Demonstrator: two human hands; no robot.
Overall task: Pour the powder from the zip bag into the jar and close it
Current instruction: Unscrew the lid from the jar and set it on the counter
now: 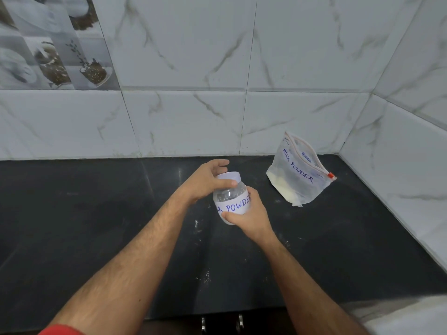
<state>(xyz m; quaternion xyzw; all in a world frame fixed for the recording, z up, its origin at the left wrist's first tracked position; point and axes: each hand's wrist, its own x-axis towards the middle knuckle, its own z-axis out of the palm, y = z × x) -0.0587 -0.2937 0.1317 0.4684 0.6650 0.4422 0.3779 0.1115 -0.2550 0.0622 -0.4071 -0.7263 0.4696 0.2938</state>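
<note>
A clear plastic jar (232, 201) with a paper label reading "MILK POWDER" is held above the black counter (96, 213), tilted slightly. My right hand (249, 216) grips its lower body from the right. My left hand (208, 181) curls over the white lid (229, 176) on top of the jar. To the right stands a clear zip bag (298, 175) marked "MILK POWDER", with pale powder in its lower corner, its top gaping and an orange slider at the right end.
Marble-patterned wall tiles (217, 117) run along the back and the right side, forming a corner behind the bag. White specks of powder (197, 224) dot the counter. Cabinet handles (239, 322) show below the counter's front edge.
</note>
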